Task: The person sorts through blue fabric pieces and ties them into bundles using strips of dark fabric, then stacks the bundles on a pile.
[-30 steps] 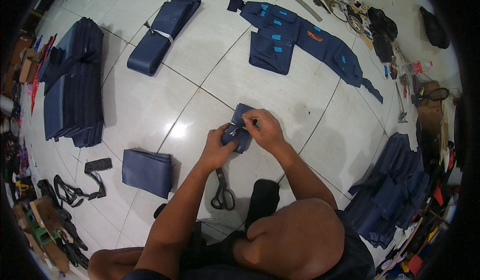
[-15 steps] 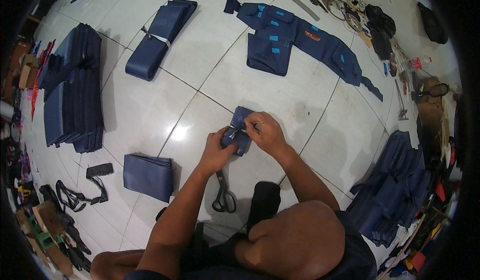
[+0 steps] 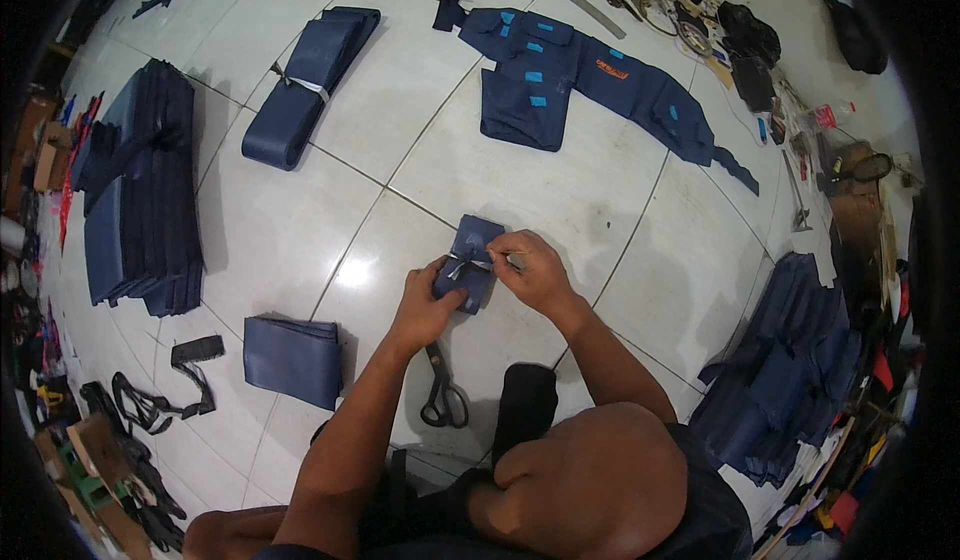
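Observation:
A small folded bundle of navy fabric [image 3: 480,230], tied round its middle with a pale strip, lies on the tiled floor in front of me. My left hand [image 3: 428,302] grips its near left side, the thumb resting on top. Over the bundle's right edge, by the tie, my right hand [image 3: 538,272] is closed in a pinch around a thin, light-coloured stick [image 3: 516,252]; its exact kind is too small to make out. Faint pale marks show on the bundle's far half. Black-handled scissors [image 3: 445,400] lie just below my left hand, their blades partly behind my forearm.
Navy fabric lies around: a tall stack [image 3: 145,190] at left, a tied roll [image 3: 310,90], a folded piece [image 3: 292,360], a heap [image 3: 785,370] at right. A multi-pocket navy piece with blue tabs [image 3: 540,70] is spread far off. Black straps [image 3: 165,395] lie near left.
The whole view has shifted slightly. Both hands stay at the bundle, with the right still pinching the thin stick beside the tie.

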A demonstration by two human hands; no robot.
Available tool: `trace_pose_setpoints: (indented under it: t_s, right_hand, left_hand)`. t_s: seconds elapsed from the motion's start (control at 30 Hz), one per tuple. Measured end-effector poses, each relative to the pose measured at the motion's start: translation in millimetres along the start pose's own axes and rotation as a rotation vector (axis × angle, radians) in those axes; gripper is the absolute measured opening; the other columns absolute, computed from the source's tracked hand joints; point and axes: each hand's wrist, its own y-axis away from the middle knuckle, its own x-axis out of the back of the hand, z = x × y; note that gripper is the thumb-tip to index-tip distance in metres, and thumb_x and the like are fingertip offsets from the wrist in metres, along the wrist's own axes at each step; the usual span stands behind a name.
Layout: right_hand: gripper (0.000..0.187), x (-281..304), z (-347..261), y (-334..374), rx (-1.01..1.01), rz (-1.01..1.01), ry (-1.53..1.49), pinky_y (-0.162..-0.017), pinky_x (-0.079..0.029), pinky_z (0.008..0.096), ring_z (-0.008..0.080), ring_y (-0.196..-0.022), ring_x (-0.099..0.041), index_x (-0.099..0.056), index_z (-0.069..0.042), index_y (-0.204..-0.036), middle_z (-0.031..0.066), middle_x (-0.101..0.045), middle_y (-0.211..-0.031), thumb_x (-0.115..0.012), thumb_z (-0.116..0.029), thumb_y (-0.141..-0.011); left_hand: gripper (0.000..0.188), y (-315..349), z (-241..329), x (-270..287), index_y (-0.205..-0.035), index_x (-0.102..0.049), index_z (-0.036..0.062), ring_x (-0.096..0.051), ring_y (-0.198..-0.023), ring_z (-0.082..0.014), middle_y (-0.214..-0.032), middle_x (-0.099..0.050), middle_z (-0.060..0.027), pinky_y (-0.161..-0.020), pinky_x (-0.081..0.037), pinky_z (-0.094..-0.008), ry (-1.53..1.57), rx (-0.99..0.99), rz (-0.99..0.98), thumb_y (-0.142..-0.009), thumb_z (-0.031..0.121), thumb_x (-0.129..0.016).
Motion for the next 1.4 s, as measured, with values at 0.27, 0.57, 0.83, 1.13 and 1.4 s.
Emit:
trace_pose_setpoints:
  t_s: [0.27, 0.57, 0.83, 1.13, 1.4]
  right_hand:
    - [0.019, -2, 6, 2, 0.004, 0.040, 0.018, -0.077, -0.055, 0.0380, 0.0265, -0.087, -0.067, -0.061, -0.005, -0.100, 0.0122, -0.068, -0.097, -0.071, -0.003, -0.084]
    - [0.014, 4, 7, 1, -0.071, 0.037, 0.006, -0.078, -0.055, 0.0371, 0.0267, -0.087, -0.068, -0.063, -0.004, -0.096, 0.0135, -0.068, -0.096, -0.071, -0.005, -0.086]
    - [0.011, 13, 13, 29, -0.277, 0.396, -0.303, -0.087, -0.052, 0.0309, 0.0161, -0.096, -0.063, -0.060, 0.002, -0.099, 0.0101, -0.066, -0.099, -0.068, -0.001, -0.092]
    - [0.013, -3, -3, 103, -0.481, 0.434, -0.313, -0.087, -0.051, 0.0320, 0.0178, -0.094, -0.063, -0.057, 0.000, -0.101, 0.0105, -0.064, -0.100, -0.067, -0.004, -0.093]
    - [0.010, 9, -4, 112, -0.542, 0.360, -0.268, -0.079, -0.054, 0.0305, 0.0171, -0.090, -0.065, -0.059, -0.003, -0.099, 0.0090, -0.065, -0.096, -0.067, -0.005, -0.093]
  left_hand:
    - [0.072, -4, -10, -4, -0.143, -0.046, -0.0029, -0.056, -0.106, -0.0299, -0.122, -0.048, -0.0218, -0.096, -0.047, -0.0358, 0.051, -0.002, 0.014, -0.082, 0.027, -0.072]
    - [0.071, -10, -17, -6, -0.142, -0.048, -0.0035, -0.057, -0.104, -0.0285, -0.120, -0.049, -0.0216, -0.094, -0.047, -0.0349, 0.091, -0.007, -0.037, -0.082, 0.025, -0.072]
    - [0.066, -2, 35, 4, -0.136, -0.046, -0.0077, -0.062, -0.112, -0.0264, -0.121, -0.063, -0.0209, -0.096, -0.050, -0.0364, 0.143, 0.194, -0.143, -0.079, 0.009, -0.073]
    - [0.060, -59, 17, 92, -0.131, -0.050, -0.0025, -0.061, -0.106, -0.0237, -0.114, -0.062, -0.0134, -0.096, -0.048, -0.0365, 0.609, 0.106, -0.169, -0.075, 0.007, -0.070]
    - [0.031, -182, 26, 297, -0.112, -0.059, 0.0103, -0.059, -0.098, -0.0216, -0.109, -0.062, -0.0083, -0.082, -0.052, -0.0393, 0.585, -0.031, 0.288, -0.086, 0.027, -0.063]
